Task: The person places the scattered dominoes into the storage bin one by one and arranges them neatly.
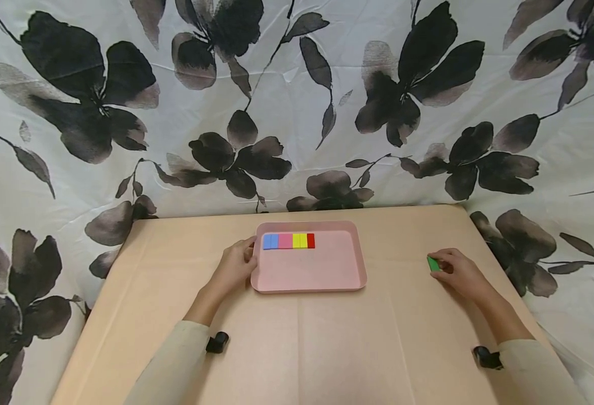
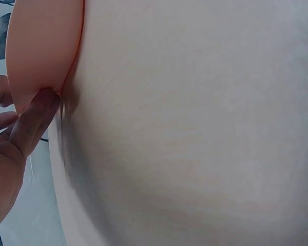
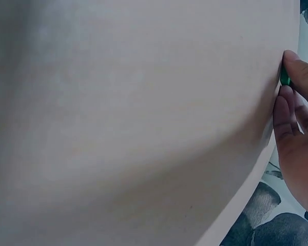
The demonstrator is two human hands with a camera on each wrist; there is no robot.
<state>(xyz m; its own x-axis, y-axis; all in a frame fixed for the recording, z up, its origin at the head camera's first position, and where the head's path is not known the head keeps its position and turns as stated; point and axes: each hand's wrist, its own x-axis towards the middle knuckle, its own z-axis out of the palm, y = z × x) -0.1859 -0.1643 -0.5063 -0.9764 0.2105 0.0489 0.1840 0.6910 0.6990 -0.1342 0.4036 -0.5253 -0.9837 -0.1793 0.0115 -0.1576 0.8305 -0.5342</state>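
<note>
A pink rectangular tray (image 1: 307, 275) lies on the table, with a row of flat coloured pieces (image 1: 285, 241) along its upper left inside: blue, pink, yellow and red, side by side. My left hand (image 1: 234, 264) holds the tray by its left edge; in the left wrist view the thumb and fingers grip the pink wall (image 2: 43, 46). Well to the right of the tray, my right hand (image 1: 456, 271) pinches a small flat green piece (image 1: 432, 263) between thumb and fingers. Only a sliver of the green piece (image 3: 285, 76) shows in the right wrist view.
The light tan table (image 1: 327, 349) ends at a back edge just beyond the tray, and its right edge runs close by the right forearm. A white cloth with dark flowers (image 1: 287, 112) hangs behind and around it. Each wrist wears a small black camera (image 1: 217, 342).
</note>
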